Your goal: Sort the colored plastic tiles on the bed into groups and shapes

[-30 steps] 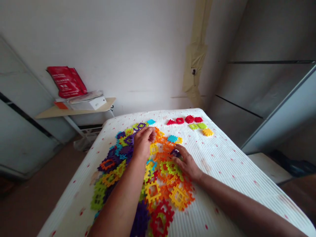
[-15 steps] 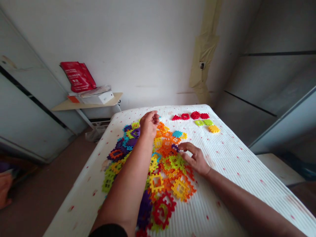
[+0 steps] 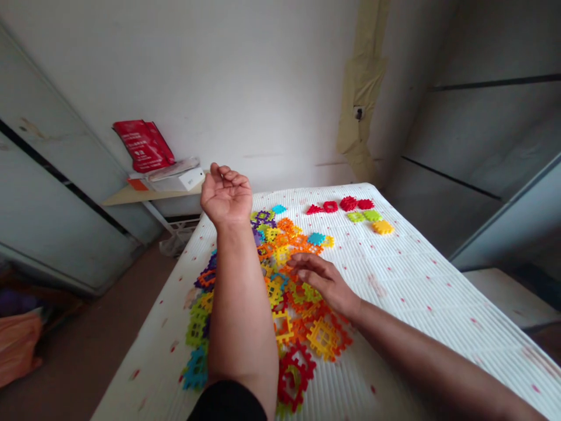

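Observation:
My left hand [image 3: 227, 196] is raised over the far left part of the bed-like surface, palm up with loosely curled fingers and nothing in it. Over the middle of a heap of coloured interlocking plastic pieces hovers my right hand [image 3: 326, 280], its fingers slightly bent and apart, holding nothing I can see. The heap has a yellow square frame [image 3: 323, 338], red pieces [image 3: 290, 386], a blue piece [image 3: 316, 238] and orange, green and purple ones. Beyond it lies a lone light blue piece [image 3: 279, 209]. My left forearm hides part of the heap.
At the far right of the white quilted cover [image 3: 394, 327] lie red pieces [image 3: 348, 203], green pieces [image 3: 372, 216] and a yellow piece [image 3: 383, 227]. A side table [image 3: 131, 196] at the left holds a red bag [image 3: 142, 145] and a white box [image 3: 191, 179].
My left hand has moved left and turned palm up. My right hand has shifted slightly left over the heap. The purple piece near its fingertips is no longer visible there.

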Available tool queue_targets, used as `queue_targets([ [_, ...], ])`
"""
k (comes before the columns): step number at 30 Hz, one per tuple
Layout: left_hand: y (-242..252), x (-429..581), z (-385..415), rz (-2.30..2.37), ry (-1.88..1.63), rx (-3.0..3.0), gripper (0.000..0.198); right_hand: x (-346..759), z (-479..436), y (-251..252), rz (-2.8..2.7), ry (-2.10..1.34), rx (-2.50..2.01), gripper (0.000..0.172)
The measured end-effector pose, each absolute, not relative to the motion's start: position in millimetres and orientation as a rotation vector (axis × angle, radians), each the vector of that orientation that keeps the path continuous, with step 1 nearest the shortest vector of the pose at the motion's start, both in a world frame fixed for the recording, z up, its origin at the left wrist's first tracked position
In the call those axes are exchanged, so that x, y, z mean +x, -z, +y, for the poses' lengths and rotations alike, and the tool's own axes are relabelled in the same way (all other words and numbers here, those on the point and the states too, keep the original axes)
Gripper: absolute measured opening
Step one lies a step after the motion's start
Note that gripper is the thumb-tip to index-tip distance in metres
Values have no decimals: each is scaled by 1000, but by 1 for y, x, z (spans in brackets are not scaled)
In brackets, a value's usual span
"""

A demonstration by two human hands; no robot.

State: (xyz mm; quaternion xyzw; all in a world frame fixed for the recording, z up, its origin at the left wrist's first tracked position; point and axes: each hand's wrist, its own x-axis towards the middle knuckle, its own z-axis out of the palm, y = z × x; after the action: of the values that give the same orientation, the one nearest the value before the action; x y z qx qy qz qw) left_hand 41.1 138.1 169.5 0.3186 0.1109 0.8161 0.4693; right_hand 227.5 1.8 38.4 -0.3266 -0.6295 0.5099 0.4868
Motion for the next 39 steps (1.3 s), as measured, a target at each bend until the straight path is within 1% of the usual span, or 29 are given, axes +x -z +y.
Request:
queue_targets([
  [2,-173,43,140,211,-2027,804,25,210,3,-47,-1405,-1488,-674,35],
  [3,-174,46,142,185,-2025,820,24,202,3,-50,-1375,-1574,-628,36],
  [5,-175,51,146,162,-2005,841,24,187,3,-51,-1341,-1702,-580,31],
  [7,-174,55,151,181,-1982,829,24,180,5,-47,-1302,-1761,-592,25],
  [9,-175,57,156,213,-1960,798,25,181,8,-42,-1290,-1722,-682,25],
  [11,-178,58,159,236,-1941,766,24,190,13,-36,-1411,-1571,-829,29],
  [14,-185,59,158,293,-1884,754,20,212,21,-32,-1744,-1077,-1055,36],
  [16,-188,61,149,384,-1806,819,17,228,27,-33,-1855,-740,-1126,34],
  [17,-188,61,141,436,-1758,882,15,235,29,-34,-1870,-629,-1141,32],
  [21,-175,51,75,636,-1556,1253,10,256,39,-40,-1825,-429,-1148,29],
  [23,-161,37,25,824,-1392,1461,12,262,41,-40,-1824,-384,-1146,30],
  [24,-152,28,-2,931,-1256,1593,14,265,39,-39,-1845,-372,-1141,30],
  [25,-142,19,-29,999,-1114,1767,17,269,36,-38,-1882,-368,-1125,30],
  [27,-115,2,-79,1052,-774,2147,36,277,24,-32,-1990,-374,-1051,31],
  [29,-83,-12,-121,1054,-617,2462,58,287,6,-24,-2122,-392,-951,37],
  [31,-50,-21,-149,1151,-604,2676,70,297,-15,-16,-2244,-403,-896,51],
  [33,-23,-26,-162,1201,-561,2858,74,306,-37,-7,-2349,-396,-907,70],
  [35,-5,-29,-163,1293,-511,2968,74,312,-54,1,-2440,-361,-932,85],
  [37,4,-27,-156,1345,-441,3015,74,314,-66,8,-2511,-312,-932,92],
  [39,8,-22,-145,1376,-395,3012,74,311,-70,14,-2538,-261,-943,92],
])
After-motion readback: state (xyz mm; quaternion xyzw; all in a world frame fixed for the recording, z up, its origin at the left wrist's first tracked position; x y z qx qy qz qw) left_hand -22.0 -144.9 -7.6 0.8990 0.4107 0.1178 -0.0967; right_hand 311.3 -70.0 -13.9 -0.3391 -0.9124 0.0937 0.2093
